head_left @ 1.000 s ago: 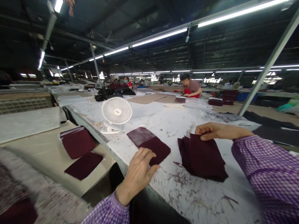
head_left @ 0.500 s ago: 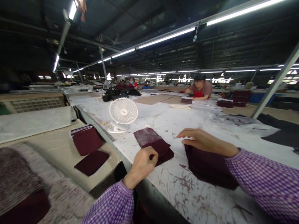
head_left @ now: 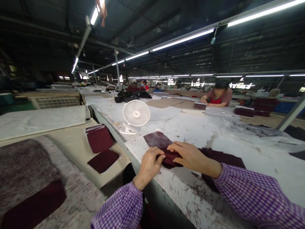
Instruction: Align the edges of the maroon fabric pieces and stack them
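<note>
My left hand pinches the near left edge of a dark maroon fabric piece on the white-covered table. My right hand has its thumb and fingers closed on the same piece, a short way to the right. Just beyond my hands lies a mottled greyish maroon piece. A larger dark maroon stack is partly under my right forearm.
A white fan stands near the table's left edge. On the lower surface at left are maroon pieces and a furry cloth. Across the table a person leans over. Crumpled clear plastic lies at right.
My right hand has moved left from above the right stack to the fabric by my left hand, and both fingers now grip it. The view has turned slightly left.
</note>
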Action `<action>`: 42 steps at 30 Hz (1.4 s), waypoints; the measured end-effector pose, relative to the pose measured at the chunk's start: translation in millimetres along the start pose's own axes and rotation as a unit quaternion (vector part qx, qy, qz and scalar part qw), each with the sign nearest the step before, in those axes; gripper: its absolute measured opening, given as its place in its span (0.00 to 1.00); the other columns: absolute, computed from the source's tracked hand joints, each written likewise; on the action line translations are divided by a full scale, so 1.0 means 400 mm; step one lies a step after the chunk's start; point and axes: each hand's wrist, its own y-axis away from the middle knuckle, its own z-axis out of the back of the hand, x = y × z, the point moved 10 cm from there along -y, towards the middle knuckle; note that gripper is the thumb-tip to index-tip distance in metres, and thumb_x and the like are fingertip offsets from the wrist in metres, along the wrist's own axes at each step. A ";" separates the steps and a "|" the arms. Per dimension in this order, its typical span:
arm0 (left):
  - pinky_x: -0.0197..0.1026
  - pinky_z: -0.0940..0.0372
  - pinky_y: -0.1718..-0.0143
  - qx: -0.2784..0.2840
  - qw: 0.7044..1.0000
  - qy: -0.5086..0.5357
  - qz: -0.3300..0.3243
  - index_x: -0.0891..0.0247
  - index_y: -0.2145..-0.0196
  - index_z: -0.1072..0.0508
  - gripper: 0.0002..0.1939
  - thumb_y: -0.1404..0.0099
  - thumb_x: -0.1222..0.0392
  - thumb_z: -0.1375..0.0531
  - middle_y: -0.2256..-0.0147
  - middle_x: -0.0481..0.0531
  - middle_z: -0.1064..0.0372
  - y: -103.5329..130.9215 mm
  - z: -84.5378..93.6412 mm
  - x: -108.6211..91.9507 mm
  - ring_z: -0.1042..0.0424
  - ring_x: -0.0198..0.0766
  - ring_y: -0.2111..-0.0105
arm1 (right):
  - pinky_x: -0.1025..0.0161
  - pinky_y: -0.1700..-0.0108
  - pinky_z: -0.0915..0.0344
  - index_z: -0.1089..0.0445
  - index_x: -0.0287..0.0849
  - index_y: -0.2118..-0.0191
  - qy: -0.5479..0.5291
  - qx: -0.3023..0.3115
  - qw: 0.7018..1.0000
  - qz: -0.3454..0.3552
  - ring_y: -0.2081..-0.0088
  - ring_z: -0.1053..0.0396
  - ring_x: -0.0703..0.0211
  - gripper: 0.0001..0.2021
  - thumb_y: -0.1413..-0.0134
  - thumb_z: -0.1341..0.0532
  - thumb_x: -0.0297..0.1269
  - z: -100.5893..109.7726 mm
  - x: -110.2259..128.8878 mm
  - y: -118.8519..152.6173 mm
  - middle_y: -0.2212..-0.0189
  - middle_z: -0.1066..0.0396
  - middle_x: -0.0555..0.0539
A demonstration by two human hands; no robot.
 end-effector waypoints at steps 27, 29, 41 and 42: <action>0.50 0.39 0.59 0.058 0.966 -0.220 -0.122 0.64 0.74 0.25 0.14 0.39 0.51 0.41 0.71 0.54 0.30 0.009 -0.039 -0.069 0.34 0.44 0.64 | 0.53 0.62 0.39 0.30 0.29 0.59 0.025 -0.197 0.863 -0.465 0.64 0.32 0.46 0.19 0.46 0.53 0.34 0.216 -0.585 0.095 0.69 0.28 0.33; 0.54 0.41 0.54 0.039 0.974 -0.190 -0.118 0.64 0.75 0.25 0.14 0.40 0.51 0.40 0.66 0.56 0.29 0.011 -0.027 -0.077 0.35 0.47 0.59 | 0.58 0.64 0.39 0.31 0.33 0.60 -0.001 -0.225 0.878 -0.423 0.68 0.32 0.52 0.16 0.45 0.51 0.37 0.242 -0.555 0.100 0.71 0.29 0.39; 0.39 0.33 0.64 0.066 0.818 0.502 0.272 0.66 0.56 0.32 0.26 0.51 0.55 0.32 0.60 0.59 0.27 0.088 -0.059 0.012 0.27 0.41 0.63 | 0.64 0.55 0.37 0.31 0.43 0.57 -0.260 0.091 0.956 0.096 0.58 0.33 0.60 0.13 0.45 0.40 0.44 0.102 0.143 0.107 0.58 0.31 0.46; 0.38 0.34 0.62 0.052 0.825 0.494 0.268 0.66 0.57 0.32 0.26 0.53 0.59 0.30 0.61 0.57 0.26 0.092 -0.056 0.016 0.27 0.39 0.63 | 0.62 0.53 0.38 0.32 0.43 0.54 -0.255 0.057 0.964 0.052 0.56 0.34 0.59 0.17 0.47 0.40 0.45 0.103 0.100 0.103 0.55 0.33 0.44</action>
